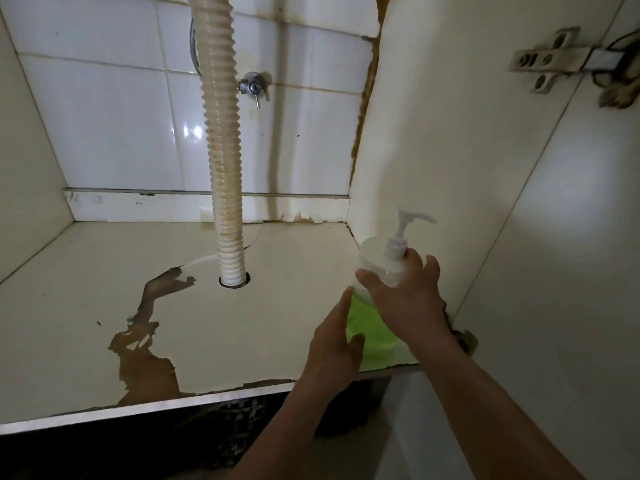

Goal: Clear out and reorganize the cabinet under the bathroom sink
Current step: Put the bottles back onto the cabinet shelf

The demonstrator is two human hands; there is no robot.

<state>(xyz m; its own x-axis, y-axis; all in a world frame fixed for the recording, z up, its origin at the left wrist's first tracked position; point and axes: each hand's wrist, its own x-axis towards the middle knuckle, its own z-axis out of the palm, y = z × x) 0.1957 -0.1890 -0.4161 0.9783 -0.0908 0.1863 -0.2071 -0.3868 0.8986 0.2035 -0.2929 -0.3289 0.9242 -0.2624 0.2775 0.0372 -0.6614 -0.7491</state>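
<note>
A clear pump bottle [372, 327] with green liquid in its lower half and a white pump head stands at the front right corner of the cabinet floor [270, 323], close to the right wall. My right hand [405, 299] grips its upper body just below the pump. My left hand [334, 344] lies against the bottle's left side, thumb in front of the green part, fingers fairly straight. The bottle's base is partly hidden by my hands.
A ribbed white drain hose [223, 150] drops from above through a hole in the floor's middle. A metal shut-off valve [253, 87] sits on the tiled back wall. The floor's coating is peeled brown at the front left [145, 344]. A door hinge [550, 60] is at upper right.
</note>
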